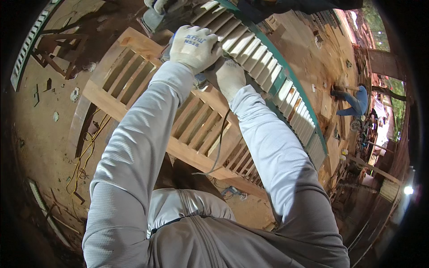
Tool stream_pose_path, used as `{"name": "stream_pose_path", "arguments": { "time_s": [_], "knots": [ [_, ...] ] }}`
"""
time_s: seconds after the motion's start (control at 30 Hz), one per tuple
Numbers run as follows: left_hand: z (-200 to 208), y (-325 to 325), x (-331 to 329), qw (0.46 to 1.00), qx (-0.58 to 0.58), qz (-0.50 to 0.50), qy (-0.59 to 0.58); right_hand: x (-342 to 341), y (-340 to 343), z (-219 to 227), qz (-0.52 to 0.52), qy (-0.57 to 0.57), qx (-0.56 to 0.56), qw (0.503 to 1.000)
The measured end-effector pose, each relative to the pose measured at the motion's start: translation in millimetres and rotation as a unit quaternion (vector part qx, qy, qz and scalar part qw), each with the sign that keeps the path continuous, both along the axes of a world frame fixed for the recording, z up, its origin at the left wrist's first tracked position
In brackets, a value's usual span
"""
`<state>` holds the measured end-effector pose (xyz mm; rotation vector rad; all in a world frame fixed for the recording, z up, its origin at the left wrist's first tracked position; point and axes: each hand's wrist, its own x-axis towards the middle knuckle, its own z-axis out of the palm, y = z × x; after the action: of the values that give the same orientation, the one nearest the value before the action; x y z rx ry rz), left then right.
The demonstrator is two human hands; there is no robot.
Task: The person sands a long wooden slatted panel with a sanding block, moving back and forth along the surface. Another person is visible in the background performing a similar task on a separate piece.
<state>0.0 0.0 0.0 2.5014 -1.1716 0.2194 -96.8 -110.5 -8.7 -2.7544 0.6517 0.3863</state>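
Note:
My left hand [195, 47] and my right hand [228, 77], both in white work gloves, are closed close together on a dark, bluish corded power tool [200, 81]. Most of the tool is hidden under the gloves, so its exact kind does not show. Its black cord [221, 140] hangs down beside my right forearm. Under the tool lies a bare wooden louvred shutter [187, 149] with rows of slats between rails. Just beyond my hands is another louvred shutter with pale slats [250, 50] and a green edge [280, 82].
Another person's gloved hand [157, 5] is at the top, by a grey tool [153, 20]. A yellow cord [82, 156] trails over the dusty floor at left, near a wooden trestle [60, 53]. A person in blue [355, 102] is farther off at right, beside stacked timber.

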Motion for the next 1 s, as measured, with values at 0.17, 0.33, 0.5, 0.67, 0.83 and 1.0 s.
{"name": "stream_pose_path", "arguments": {
  "time_s": [0.17,0.33,0.5,0.67,0.83,1.0],
  "knots": [
    [-5,-44,-44,0.998,-0.001,-0.066,0.023,-56,-35,-13,-0.036,-0.001,-0.017,0.999],
    [-6,-86,-100,0.994,-0.007,-0.105,0.025,-118,-60,-1,-0.095,0.023,-0.015,0.995],
    [-10,-116,-144,0.989,-0.008,-0.144,0.017,-173,-83,1,-0.125,0.042,-0.02,0.991],
    [-4,-143,-187,0.981,0.013,-0.188,0.037,-226,-100,-3,-0.144,0.001,-0.023,0.989],
    [3,-169,-235,0.967,0.055,-0.239,0.073,-280,-116,4,-0.178,-0.022,0.057,0.982],
    [-2,-180,-273,0.953,0.0,-0.286,0.096,-322,-118,2,-0.21,-0.055,0.04,0.975]
  ]
}}
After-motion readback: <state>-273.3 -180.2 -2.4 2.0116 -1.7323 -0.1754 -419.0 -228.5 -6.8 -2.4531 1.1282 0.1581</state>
